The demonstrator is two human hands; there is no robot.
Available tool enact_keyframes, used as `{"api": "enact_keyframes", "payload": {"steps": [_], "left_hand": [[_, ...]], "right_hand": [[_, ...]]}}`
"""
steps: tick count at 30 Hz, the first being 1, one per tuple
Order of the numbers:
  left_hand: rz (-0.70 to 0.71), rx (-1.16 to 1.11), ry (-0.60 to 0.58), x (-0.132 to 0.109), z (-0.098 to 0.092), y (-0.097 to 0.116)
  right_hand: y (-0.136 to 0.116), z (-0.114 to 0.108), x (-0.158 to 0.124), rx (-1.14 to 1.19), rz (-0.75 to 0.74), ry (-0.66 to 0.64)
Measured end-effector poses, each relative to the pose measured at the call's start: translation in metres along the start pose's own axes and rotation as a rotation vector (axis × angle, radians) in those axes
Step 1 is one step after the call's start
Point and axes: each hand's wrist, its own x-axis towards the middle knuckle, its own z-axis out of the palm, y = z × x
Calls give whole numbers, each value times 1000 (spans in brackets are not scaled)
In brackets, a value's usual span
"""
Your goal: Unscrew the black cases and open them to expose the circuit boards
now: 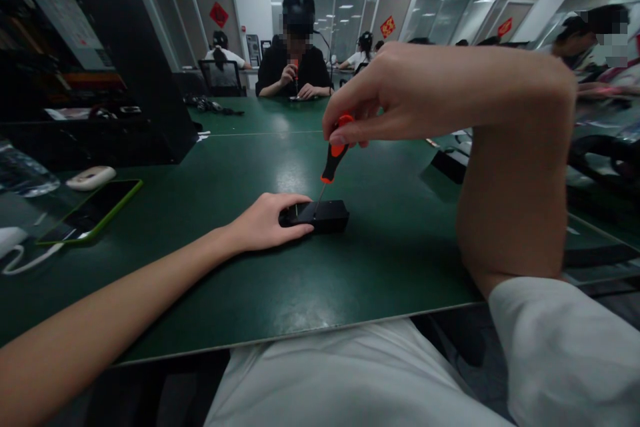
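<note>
Pinching screwdriver in my R hand, slim shaft down-left to boxy blk case, lengthwise L-to-R in L hand.

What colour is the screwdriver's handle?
Orange and black: the screwdriver handle in the right hand shows best in the head view.

The green table top is smooth and shiny, with soft bright spots of light. The screwdriver handle looks like smooth plastic, and its thin rod looks like metal. The black box looks like dull plastic. The phone screen is glossy. The bottle looks like clear, shiny plastic. The white sleeve is soft, dull, wrinkly cloth.
</note>
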Motion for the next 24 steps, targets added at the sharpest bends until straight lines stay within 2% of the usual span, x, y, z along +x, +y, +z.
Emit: {"api": "enact_keyframes", "payload": {"steps": [5, 10, 24], "left_hand": [[11, 4, -3, 0, 1, -1], [9, 6, -10, 0, -1, 0], [22, 3, -11, 0, -1, -1]], "right_hand": [[-1, 0, 1, -48, 29, -10], [2, -1, 0, -121, -50, -12], [5, 0, 0, -137, -32, 6]]}}
